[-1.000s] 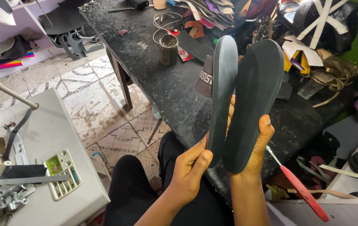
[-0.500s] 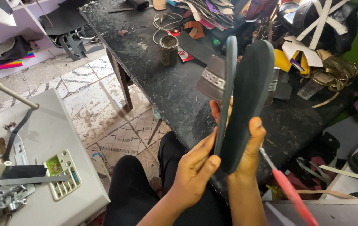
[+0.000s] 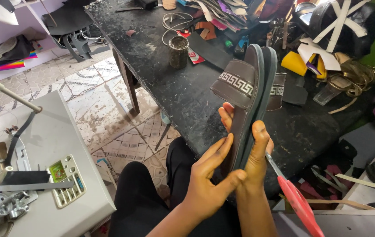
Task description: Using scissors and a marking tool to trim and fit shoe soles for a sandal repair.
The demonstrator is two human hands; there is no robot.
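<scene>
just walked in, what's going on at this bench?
A seated person holds a pair of dark slide sandals pressed sole to sole, upright over a black worktable. The left hand cups the heel end, thumb across the edges; the right hand grips from the other side and also holds red-handled scissors. A patterned strap faces the camera. Leather scraps and a tin lie on the table.
</scene>
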